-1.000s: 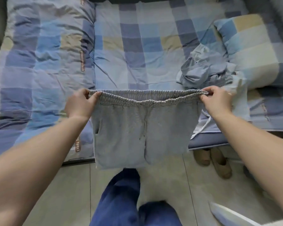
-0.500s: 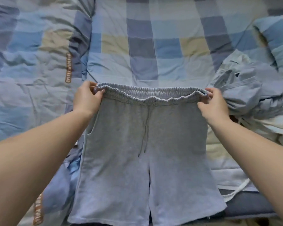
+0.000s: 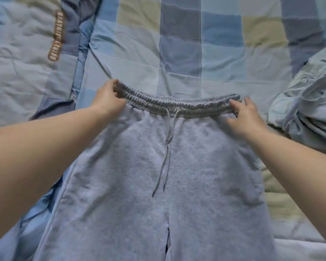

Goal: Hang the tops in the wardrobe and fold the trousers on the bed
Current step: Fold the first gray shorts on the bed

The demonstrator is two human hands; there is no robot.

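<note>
Both hands (image 3: 177, 112) at trousers' (image 3: 162, 185) waistband corners

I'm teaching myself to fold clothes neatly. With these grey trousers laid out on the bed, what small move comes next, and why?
Probably fold them lengthwise, one leg over the other. The grey trousers lie flat, front up, on the checked bedding. The left hand pinches the waistband at its end, and the right hand rests with spread fingers at the other end, so carrying the left end across looks easiest.
</note>
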